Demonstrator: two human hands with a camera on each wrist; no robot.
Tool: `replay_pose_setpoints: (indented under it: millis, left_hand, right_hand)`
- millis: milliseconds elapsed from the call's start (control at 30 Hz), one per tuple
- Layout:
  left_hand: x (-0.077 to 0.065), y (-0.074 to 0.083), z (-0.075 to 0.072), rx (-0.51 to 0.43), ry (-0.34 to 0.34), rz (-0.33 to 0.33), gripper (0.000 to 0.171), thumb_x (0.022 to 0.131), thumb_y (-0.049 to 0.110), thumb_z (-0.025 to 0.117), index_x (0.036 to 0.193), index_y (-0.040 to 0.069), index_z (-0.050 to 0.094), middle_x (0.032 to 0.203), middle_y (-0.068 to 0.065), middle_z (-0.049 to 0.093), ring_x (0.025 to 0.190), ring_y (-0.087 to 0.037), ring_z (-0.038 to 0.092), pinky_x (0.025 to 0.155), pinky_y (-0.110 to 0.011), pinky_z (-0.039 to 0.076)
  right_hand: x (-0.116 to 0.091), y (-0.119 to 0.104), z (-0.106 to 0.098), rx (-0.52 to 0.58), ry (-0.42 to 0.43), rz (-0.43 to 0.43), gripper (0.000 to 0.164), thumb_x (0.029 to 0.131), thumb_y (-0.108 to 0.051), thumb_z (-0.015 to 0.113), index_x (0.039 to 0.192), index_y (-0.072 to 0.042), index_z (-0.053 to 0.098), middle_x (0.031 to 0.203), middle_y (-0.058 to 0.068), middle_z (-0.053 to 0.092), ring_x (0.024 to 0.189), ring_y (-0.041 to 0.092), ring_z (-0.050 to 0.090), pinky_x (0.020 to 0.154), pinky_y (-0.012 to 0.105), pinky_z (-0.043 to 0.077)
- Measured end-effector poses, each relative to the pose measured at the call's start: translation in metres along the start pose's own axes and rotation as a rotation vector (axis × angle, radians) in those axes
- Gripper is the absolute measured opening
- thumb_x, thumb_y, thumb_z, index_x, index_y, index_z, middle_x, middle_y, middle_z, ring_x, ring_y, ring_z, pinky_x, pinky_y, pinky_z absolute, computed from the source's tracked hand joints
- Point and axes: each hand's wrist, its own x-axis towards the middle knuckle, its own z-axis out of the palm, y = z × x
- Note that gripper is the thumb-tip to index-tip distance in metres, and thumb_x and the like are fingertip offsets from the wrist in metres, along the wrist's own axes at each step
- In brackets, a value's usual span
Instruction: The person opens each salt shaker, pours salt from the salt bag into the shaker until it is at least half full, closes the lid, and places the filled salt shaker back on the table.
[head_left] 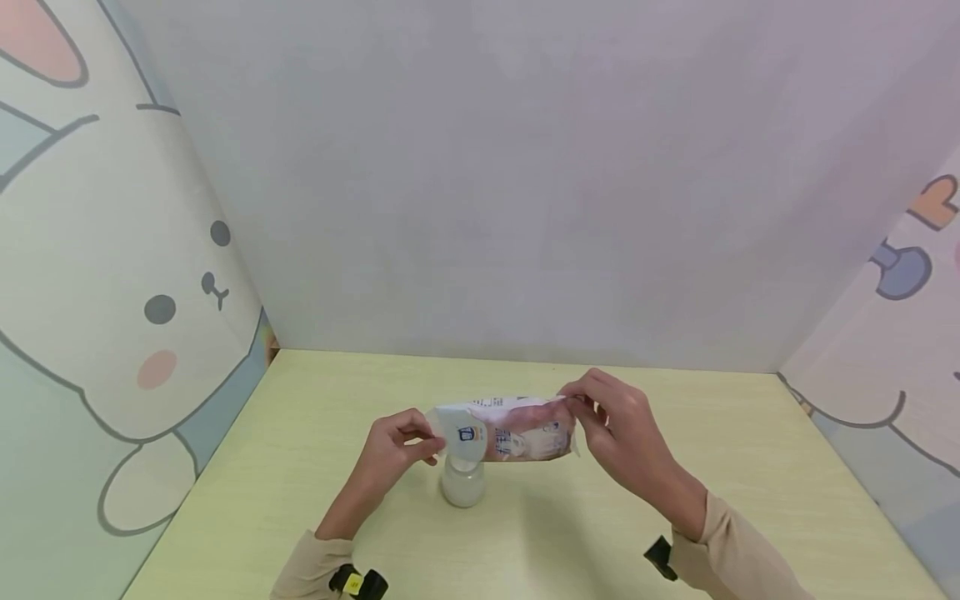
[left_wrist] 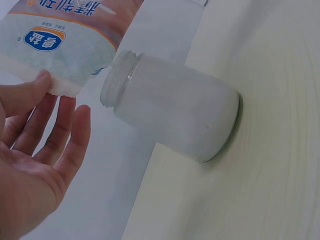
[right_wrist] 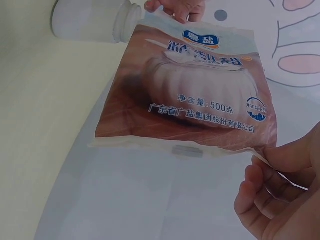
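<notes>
A printed salt bag (head_left: 517,429), marked 500 grams, is stretched sideways between the two hands above the table. My left hand (head_left: 401,442) pinches its torn-edged end between thumb and fingers. At the opposite end, my right hand (head_left: 618,425) grips a bottom corner, as the right wrist view shows. Below the torn end stands an open, whitish jar (head_left: 463,483) with a threaded neck. In the left wrist view, the bag's ragged edge (left_wrist: 65,94) lies right at the mouth of the jar (left_wrist: 170,105). White fills the jar's body, seen through its wall.
The pale yellow-green table (head_left: 315,467) carries the jar. Behind it rises a plain light grey wall (head_left: 480,208). Side panels with cartoon drawings, including a rabbit (head_left: 112,292) on the left, flank the table.
</notes>
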Motion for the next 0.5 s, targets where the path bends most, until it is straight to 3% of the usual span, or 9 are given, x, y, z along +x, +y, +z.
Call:
replay_pose_setpoints:
  millis: [500]
  left_hand:
    - [-0.0002, 0.0001, 0.0006, 0.004, 0.008, 0.005, 0.015, 0.082, 0.007, 0.073, 0.084, 0.0, 0.06, 0.085, -0.012, 0.065, 0.085, -0.047, 0.061, 0.065, -0.039, 0.057]
  right_hand:
    - [0.0007, -0.0006, 0.0003, 0.007, 0.005, 0.0, 0.03, 0.08, 0.016, 0.061, 0.085, -0.013, 0.066, 0.078, -0.009, 0.056, 0.064, 0.004, 0.046, 0.05, 0.018, 0.041]
